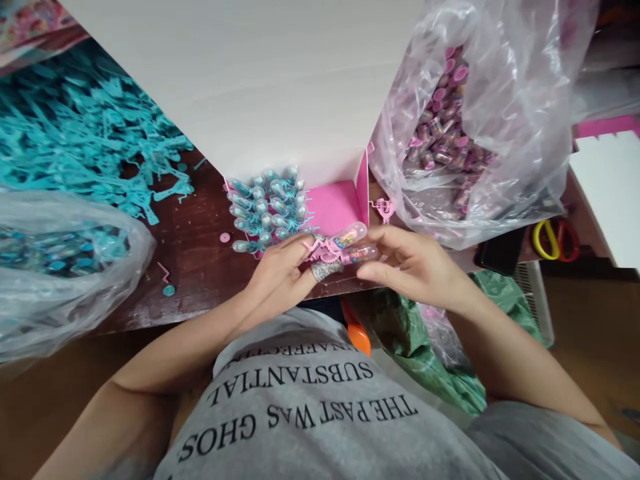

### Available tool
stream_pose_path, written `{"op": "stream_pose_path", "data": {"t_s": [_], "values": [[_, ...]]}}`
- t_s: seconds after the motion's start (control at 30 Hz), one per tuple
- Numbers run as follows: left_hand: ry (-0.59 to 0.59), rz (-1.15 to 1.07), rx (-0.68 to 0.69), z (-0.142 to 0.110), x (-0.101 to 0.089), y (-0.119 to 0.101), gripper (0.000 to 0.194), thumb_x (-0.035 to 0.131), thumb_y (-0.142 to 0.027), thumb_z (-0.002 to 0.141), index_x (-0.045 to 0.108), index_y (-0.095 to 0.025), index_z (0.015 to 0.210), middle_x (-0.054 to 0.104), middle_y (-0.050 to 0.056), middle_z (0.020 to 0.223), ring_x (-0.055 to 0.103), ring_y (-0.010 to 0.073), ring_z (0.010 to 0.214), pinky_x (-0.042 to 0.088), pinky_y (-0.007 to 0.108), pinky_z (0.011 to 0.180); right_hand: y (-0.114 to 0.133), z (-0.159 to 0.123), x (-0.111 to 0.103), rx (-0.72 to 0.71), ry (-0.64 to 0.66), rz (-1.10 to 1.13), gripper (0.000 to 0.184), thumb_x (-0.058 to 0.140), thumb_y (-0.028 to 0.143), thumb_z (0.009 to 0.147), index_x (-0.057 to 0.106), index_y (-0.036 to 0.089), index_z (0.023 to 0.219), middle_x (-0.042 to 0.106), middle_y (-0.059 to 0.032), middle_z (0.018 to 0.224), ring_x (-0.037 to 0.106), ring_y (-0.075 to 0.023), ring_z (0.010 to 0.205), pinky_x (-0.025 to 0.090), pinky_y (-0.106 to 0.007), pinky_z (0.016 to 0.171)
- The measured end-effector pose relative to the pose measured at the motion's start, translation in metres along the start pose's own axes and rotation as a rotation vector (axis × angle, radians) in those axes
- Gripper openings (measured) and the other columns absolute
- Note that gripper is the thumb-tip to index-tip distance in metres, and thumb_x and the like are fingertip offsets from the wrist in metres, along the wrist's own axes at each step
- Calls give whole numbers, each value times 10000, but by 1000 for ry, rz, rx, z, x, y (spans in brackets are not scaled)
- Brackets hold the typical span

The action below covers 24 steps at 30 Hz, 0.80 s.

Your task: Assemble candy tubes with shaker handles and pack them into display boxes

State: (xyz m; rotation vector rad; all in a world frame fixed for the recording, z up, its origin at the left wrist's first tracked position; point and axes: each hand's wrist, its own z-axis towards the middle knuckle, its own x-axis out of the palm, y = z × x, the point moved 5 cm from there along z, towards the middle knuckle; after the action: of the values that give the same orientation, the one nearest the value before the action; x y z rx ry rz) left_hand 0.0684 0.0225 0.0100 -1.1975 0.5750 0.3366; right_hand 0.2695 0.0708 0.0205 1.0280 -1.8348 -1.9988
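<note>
My left hand (287, 267) is closed on two pink plastic toys with clear domed capsules (350, 237) of coloured beads, lying side by side and pointing right. Grey patterned wrapping covers its thumb tip. Around the capsules' rounded ends is my right hand (413, 263), thumb and fingers apart; whether it touches them I cannot tell. Just behind the hands stands a white box with a pink floor (340, 203). Rows of teal toys with clear capsules (270, 203) fill its left part.
Loose teal plastic parts (95, 127) are heaped at left, above a clear bag (65, 247) of teal pieces. At right, another clear bag (515, 113) holds pink capsules. A pink part (384, 209), a black phone (503, 250) and yellow-and-red scissors handles (545, 240) lie nearby.
</note>
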Motion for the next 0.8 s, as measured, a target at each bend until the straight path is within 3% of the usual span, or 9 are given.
{"op": "stream_pose_path", "data": {"t_s": [0.1,0.27,0.37,0.4,0.47,0.53,0.63,0.7,0.8], "values": [[20,-1,-42,1,-4,4,131,699,-304,1018,718,-182,974,721,16,854,664,155,773,533,274,706,7,1,-4,-44,-6,-100,409,808,505,926,707,206,1186,791,-48,1015,724,-146,752,570,-263,621],[-44,67,57,-5,-15,-1,143,706,-280,1005,708,-178,904,698,14,804,632,150,736,519,276,683,7,5,0,34,75,-148,418,588,573,1061,725,198,938,721,5,686,664,-118,587,518,-246,573],[-4,-128,-96,-7,-23,1,182,743,-332,983,701,-187,881,731,15,824,667,149,743,553,273,682,13,8,-5,-86,115,-194,432,640,598,1029,743,236,1240,820,-65,1049,747,-156,718,594,-273,623],[18,-249,-174,-6,-25,2,198,766,-359,966,695,-189,894,737,15,825,679,150,731,563,269,661,18,9,-9,-172,98,-231,545,717,582,984,659,287,1438,777,-96,1293,777,-186,828,626,-292,652],[97,-511,-335,-5,-25,2,248,813,-399,924,680,-196,973,730,5,794,677,143,659,549,246,560,28,13,-12,-364,60,-330,794,800,483,942,436,420,1645,512,-91,1670,774,-245,1097,670,-321,732],[208,-707,-451,-6,-21,-3,345,853,-408,885,651,-206,1080,712,-12,763,652,130,572,505,222,459,37,16,-7,-548,93,-434,689,716,357,1016,437,481,1633,370,-29,1764,713,-248,1281,676,-322,815],[310,-766,-439,-9,-26,-10,412,867,-370,876,639,-219,1185,722,-16,773,673,139,582,550,241,493,49,18,2,-719,215,-499,425,594,274,1087,618,372,1499,590,-28,1610,722,-177,1264,653,-272,848],[149,-617,-309,-8,-49,-2,429,867,-345,889,670,-238,1256,773,5,884,732,158,723,626,284,659,53,22,-5,-699,200,-483,345,644,319,1069,684,342,1410,742,-22,1403,757,-159,1170,649,-284,882],[-574,-312,-181,-11,-112,44,307,788,-459,958,724,-276,1196,782,19,1180,739,179,1077,600,333,984,48,36,-36,-478,-75,-577,285,730,412,1006,748,385,1289,805,-11,1220,775,-227,1095,631,-396,974]]}}
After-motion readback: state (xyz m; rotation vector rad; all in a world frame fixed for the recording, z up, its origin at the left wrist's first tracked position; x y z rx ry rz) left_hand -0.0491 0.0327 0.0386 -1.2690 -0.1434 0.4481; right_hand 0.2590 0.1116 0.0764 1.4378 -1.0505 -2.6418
